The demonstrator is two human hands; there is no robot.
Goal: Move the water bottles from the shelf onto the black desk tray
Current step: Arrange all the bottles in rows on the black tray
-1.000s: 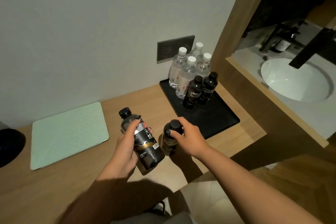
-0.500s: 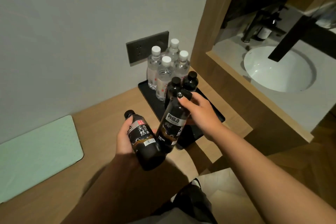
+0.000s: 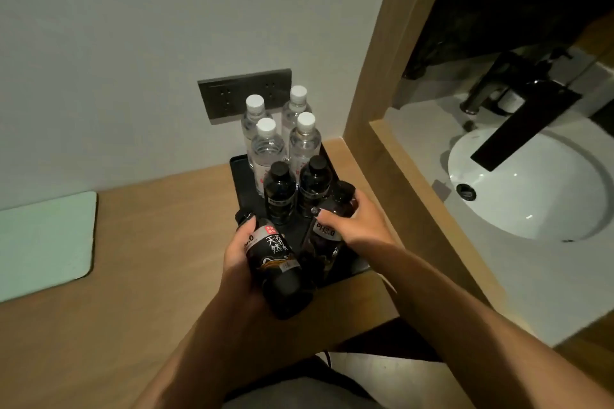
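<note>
Both hands hold dark bottles at the black tray.
The left hand (image 3: 241, 259) wraps 1 tilted dark bottle (image 3: 277, 262) at the tray's (image 3: 241, 173) front edge; the right hand (image 3: 357, 226) grips a second dark bottle (image 3: 324, 239) over the tray. Behind stand 2 dark bottles (image 3: 279, 192) and 4 clear bottles (image 3: 267, 146).

matt wood-grain worktop (image 3: 149, 236); matt black tray (image 3: 242, 176); clear glossy plastic bottles (image 3: 267, 151) with white ribbed caps; dark plastic bottles (image 3: 279, 196) with printed labels; glossy white sink (image 3: 538, 196).
</note>
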